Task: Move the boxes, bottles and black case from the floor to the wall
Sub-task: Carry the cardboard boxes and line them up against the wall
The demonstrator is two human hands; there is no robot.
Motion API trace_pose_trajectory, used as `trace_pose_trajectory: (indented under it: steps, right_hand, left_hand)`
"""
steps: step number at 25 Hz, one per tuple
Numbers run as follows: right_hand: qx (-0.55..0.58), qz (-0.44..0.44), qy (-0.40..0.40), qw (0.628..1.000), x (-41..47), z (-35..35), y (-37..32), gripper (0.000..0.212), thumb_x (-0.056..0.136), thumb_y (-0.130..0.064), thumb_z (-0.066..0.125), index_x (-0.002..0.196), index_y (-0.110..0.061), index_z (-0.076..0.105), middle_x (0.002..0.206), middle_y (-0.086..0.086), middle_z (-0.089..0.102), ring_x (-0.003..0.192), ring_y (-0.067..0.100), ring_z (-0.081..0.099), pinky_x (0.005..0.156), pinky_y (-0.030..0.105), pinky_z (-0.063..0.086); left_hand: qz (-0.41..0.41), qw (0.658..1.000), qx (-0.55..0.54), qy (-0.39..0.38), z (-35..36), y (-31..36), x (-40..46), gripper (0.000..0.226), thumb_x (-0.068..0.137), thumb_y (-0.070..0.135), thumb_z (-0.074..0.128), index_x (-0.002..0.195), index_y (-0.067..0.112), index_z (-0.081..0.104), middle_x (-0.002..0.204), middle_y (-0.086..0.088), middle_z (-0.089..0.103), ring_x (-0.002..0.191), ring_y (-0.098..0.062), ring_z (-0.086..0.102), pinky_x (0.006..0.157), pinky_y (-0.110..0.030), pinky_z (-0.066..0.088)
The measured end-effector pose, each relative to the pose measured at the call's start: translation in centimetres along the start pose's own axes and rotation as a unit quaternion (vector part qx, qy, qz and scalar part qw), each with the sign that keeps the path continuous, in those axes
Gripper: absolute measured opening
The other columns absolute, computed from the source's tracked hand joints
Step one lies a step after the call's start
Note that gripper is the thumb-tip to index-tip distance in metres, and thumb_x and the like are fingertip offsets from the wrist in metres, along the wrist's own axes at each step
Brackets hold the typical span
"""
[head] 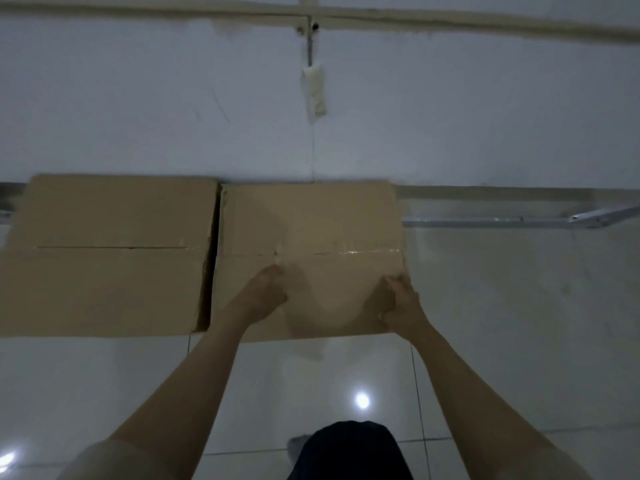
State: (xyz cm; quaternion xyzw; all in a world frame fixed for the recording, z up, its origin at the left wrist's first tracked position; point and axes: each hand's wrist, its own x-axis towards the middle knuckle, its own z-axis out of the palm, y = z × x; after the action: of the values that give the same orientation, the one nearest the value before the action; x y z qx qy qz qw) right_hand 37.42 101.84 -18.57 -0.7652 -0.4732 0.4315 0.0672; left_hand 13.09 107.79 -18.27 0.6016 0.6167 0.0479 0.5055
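Curled fingers seemingly press box

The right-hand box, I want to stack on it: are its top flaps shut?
Shut. The right-hand box has both flaps lying flat, meeting at a centre seam with clear tape along it.

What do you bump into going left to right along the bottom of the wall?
Left cardboard box → right cardboard box, with both hands on it, left hand then right hand → metal rail on the floor.
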Motion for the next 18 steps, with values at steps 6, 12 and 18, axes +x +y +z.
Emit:
trace_pose_trajectory:
  steps: [6,12,18]
  right_hand:
    - [0.031,-0.115,-0.046,0.992,-1.5,2.0,-11.2,0.048,0.079,0.013,0.048,0.125,0.000,0.050,0.132,0.018,0.052,0.122,0.027,0.050,0.090,0.019,0.035]
    - [-0.008,-0.263,-0.143,0.954,-9.2,10.8,-27.4,0.039,0.084,0.005,0.048,0.121,-0.005,0.054,0.127,0.013,0.056,0.112,0.020,0.053,0.082,0.015,0.033]
    - [-0.062,-0.367,-0.249,0.894,-24.4,25.5,-39.1,0.036,0.087,0.001,0.047,0.120,-0.009,0.055,0.126,0.010,0.056,0.107,0.020,0.052,0.080,0.019,0.038]
  left_hand:
    - [-0.058,0.990,-0.038,0.119,-4.5,-1.5,-5.7,0.045,0.090,0.007,0.052,0.133,0.003,0.043,0.141,-0.017,0.043,0.130,-0.028,0.042,0.098,-0.025,0.033]
    - [-0.100,0.932,-0.105,0.331,-16.7,-8.6,-18.3,0.036,0.090,0.006,0.050,0.125,0.003,0.052,0.132,-0.018,0.051,0.117,-0.033,0.052,0.091,-0.028,0.038]
    - [-0.176,0.828,-0.155,0.509,-24.9,-21.0,-38.7,0.030,0.090,0.009,0.047,0.119,0.010,0.056,0.127,-0.013,0.054,0.110,-0.028,0.057,0.088,-0.029,0.040]
